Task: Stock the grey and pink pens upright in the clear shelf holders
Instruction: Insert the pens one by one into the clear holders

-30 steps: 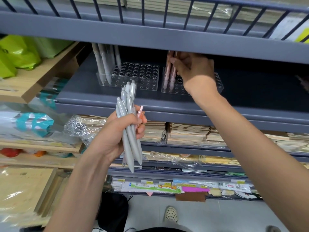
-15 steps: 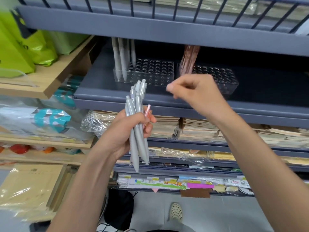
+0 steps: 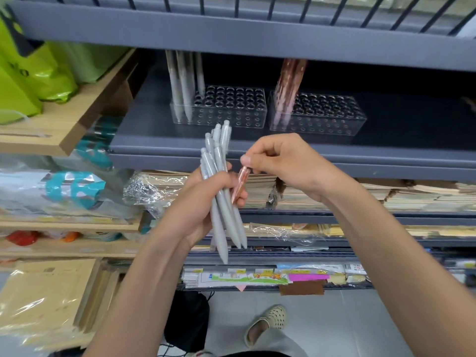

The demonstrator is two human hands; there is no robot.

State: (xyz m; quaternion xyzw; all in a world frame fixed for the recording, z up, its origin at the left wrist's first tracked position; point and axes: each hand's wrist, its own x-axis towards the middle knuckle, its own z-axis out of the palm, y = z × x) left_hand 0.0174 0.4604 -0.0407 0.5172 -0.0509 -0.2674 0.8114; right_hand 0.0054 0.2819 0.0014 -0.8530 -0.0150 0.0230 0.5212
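2 clear holders sit side by side on the grey shelf [image 3: 144, 140], at 12 o'clock from the hands. The left holder [image 3: 231, 109] carries a few standing grey pens [image 3: 183, 83] at its 9 o'clock end. The right holder [image 3: 327, 114] carries standing pink pens [image 3: 288, 83] at its 9 o'clock end. Below them, the left hand [image 3: 201, 207] curls around a bundle of grey pens [image 3: 221, 191], tips pointing toward 6 o'clock, with 1 pink pen [image 3: 240, 181] tucked at the bundle's 3 o'clock side. The right hand [image 3: 286, 161] pinches that pink pen's top end between thumb and forefinger, its other fingers curled.
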